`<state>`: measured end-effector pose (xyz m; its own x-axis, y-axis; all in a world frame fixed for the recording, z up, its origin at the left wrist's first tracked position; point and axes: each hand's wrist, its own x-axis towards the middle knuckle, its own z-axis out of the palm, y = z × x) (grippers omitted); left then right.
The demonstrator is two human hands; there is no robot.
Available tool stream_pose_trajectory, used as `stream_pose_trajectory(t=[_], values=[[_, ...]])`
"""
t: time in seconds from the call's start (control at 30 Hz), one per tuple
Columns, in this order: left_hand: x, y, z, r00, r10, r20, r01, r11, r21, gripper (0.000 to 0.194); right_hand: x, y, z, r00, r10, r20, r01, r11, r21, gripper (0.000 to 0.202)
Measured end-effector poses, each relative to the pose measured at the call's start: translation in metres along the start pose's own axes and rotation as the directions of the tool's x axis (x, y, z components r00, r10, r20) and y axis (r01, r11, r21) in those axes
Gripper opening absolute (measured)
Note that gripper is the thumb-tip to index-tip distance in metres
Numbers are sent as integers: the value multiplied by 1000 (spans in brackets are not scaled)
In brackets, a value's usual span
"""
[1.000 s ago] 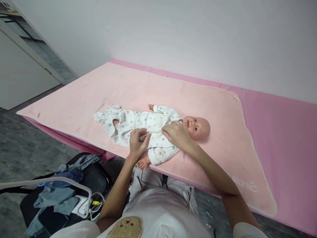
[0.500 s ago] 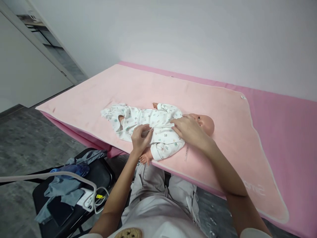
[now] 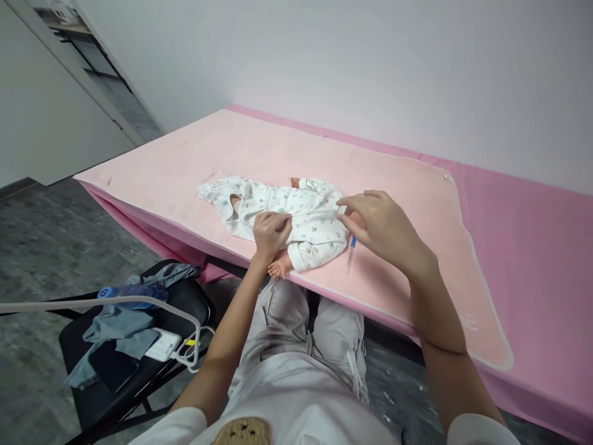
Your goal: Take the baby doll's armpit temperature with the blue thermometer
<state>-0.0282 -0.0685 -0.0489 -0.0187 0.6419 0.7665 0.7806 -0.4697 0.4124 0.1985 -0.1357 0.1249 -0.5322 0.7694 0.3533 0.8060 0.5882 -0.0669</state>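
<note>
A baby doll in a white patterned romper [image 3: 315,228] lies on its back on a pink pad [image 3: 250,139]. Its legs point left, and its head is hidden behind my right hand. At the doll's middle, my left hand [image 3: 272,233] pinches the front of the romper, where a seam-like line runs toward the neck. My right hand [image 3: 384,228] is over the neck end, its thumb and fingers apart beside the collar. Below that hand lies a thin clear stick with a blue end [image 3: 352,250]. One doll hand [image 3: 278,269] rests at the pad's near edge.
A black chair [image 3: 185,315] at the lower left bears grey cloth [image 3: 123,327], a blue-labelled bottle [image 3: 132,293], a dark flat object [image 3: 113,364] and a white box [image 3: 163,345]. A pale cable [image 3: 92,304] crosses over it. A wall [image 3: 347,68] rises behind the table.
My right hand has moved right and up from the chest to the neck end, uncovering the blue-ended stick and covering the doll's head. The left hand stays on the romper. The view has shifted slightly.
</note>
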Motion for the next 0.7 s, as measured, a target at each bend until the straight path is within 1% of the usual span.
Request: stream_pose_trajectory(t=[0.07, 0.13, 0.2, 0.27, 0.37, 0.43, 0.5, 0.57, 0.6, 0.63, 0.7], values=[[0, -1, 0, 1000, -3, -13, 3, 1000, 1, 12, -8, -6, -2, 1000, 17, 25, -16, 1000, -2, 21], [-1, -2, 1, 1000, -12, -28, 12, 1000, 2, 12, -18, -11, -3, 996, 62, 63, -61, 998, -12, 20], [-1, -3, 2, 999, -9, -33, 9, 1000, -4, 12, -28, -12, -1, 985, 118, 129, -115, 993, -24, 21], [-1, -3, 3, 1000, -2, -26, 2, 1000, 1, 12, -39, -12, 3, 961, 165, 223, -162, 986, -32, 22], [0, -1, 2, 1000, 23, 21, -24, 999, 38, 14, -55, -10, 16, 908, 242, 343, -238, 970, -57, 25], [0, 1, 0, 996, 45, 78, -51, 996, 73, 18, -64, -9, 26, 881, 297, 368, -287, 954, -85, 28], [0, 4, -3, 989, 66, 132, -79, 992, 94, 21, -69, -7, 37, 867, 345, 359, -327, 938, -110, 31], [-1, 7, -7, 982, 83, 167, -99, 991, 89, 21, -66, -3, 47, 855, 389, 345, -366, 921, -131, 31], [-1, 9, -10, 980, 90, 180, -105, 991, 79, 21, -59, 0, 52, 849, 408, 336, -384, 913, -139, 31], [-1, 10, -12, 977, 93, 193, -108, 992, 69, 20, -49, 3, 57, 842, 429, 328, -402, 903, -149, 30], [1, 13, -16, 971, 90, 221, -107, 992, 63, 21, -21, 10, 67, 824, 474, 312, -441, 881, -173, 28]])
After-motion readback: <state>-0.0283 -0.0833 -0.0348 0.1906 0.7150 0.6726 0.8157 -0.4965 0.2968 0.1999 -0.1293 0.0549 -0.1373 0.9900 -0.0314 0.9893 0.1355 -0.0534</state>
